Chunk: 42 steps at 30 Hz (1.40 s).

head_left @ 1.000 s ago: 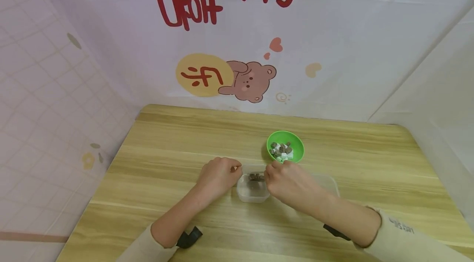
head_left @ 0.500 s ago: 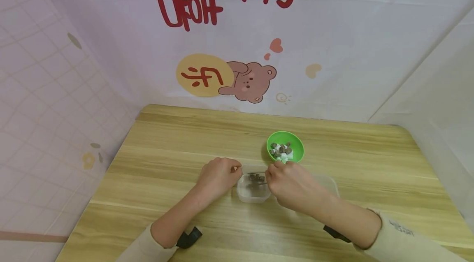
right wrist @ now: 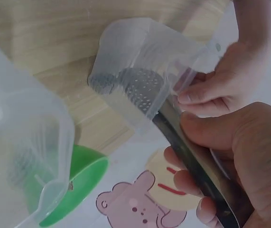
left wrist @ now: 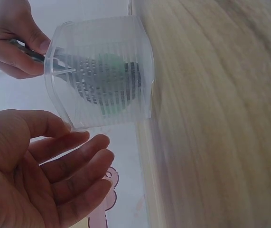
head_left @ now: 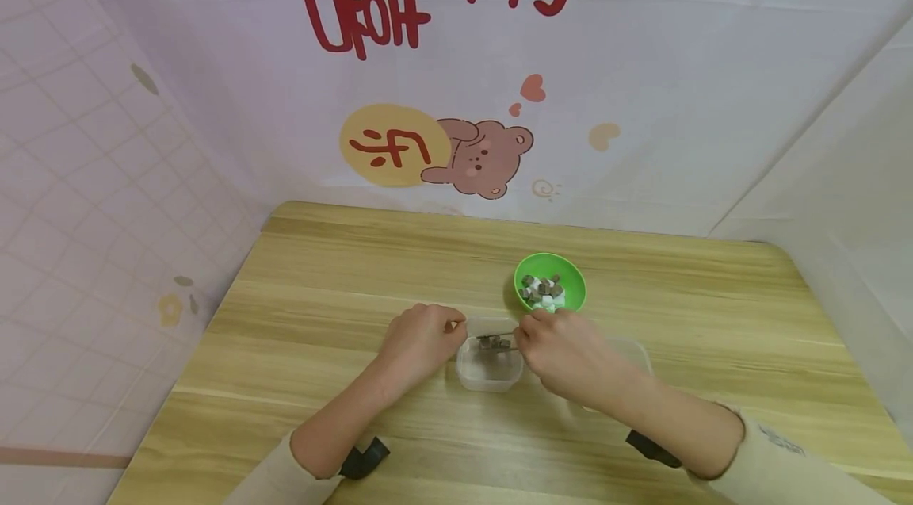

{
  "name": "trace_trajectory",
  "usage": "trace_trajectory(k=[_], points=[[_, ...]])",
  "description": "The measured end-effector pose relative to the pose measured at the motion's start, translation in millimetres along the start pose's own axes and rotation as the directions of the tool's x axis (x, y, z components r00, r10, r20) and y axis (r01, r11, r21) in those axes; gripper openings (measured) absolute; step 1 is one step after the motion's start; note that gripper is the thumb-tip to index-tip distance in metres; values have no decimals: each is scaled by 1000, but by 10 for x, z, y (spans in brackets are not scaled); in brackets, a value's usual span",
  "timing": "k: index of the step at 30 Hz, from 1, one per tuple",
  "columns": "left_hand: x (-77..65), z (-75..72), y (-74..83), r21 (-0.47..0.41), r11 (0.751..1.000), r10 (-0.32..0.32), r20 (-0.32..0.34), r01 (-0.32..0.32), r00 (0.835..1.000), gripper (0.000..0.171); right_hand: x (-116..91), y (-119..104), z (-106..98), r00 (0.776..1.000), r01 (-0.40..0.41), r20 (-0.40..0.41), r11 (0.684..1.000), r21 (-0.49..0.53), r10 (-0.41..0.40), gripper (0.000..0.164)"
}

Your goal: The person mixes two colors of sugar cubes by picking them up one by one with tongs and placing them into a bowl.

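My left hand [head_left: 421, 338] pinches the back left corner of a clear plastic container [head_left: 488, 384] between thumb and forefinger. Its other fingers hang loosely curved in the left wrist view. My right hand [head_left: 563, 350] grips metal tongs [right wrist: 187, 147], whose perforated heads [right wrist: 144, 85] reach down inside the container. Dark brown cubes [head_left: 495, 343] lie between the two tong arms in the head view. Behind the right hand stands a green bowl [head_left: 574, 291] with brown and white cubes.
A second clear container [head_left: 637, 353] stands at the right, partly hidden under my right forearm. Behind the wooden table [head_left: 357, 251] hangs a printed white cloth [head_left: 642, 61] with a bear drawing.
The tong arms have spread apart around the brown cubes and then drawn a little closer together. My right hand has shifted slightly right; the left hand has stayed put.
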<state>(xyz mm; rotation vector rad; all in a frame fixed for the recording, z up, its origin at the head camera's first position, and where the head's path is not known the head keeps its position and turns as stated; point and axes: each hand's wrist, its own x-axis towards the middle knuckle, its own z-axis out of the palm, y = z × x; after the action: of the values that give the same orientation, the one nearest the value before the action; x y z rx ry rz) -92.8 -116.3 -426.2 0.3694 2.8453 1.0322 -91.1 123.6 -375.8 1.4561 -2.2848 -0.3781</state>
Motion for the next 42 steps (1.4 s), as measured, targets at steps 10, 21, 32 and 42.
trace_trajectory(k=[10,21,32,42], points=[[-9,-11,4,-13,1000,10,3,-10,1000,28,-227,169,8,970,-57,-217,969,242,111,26],[-11,-13,13,-40,999,8,16,-7,1000,37,-566,518,-2,854,-222,-362,890,397,374,52],[-7,-14,15,-32,999,7,18,-7,1000,38,-866,755,250,808,-396,-302,846,357,506,38],[-2,-5,17,-23,1000,11,13,-11,1000,41,-949,782,299,800,-436,-254,817,377,544,26]])
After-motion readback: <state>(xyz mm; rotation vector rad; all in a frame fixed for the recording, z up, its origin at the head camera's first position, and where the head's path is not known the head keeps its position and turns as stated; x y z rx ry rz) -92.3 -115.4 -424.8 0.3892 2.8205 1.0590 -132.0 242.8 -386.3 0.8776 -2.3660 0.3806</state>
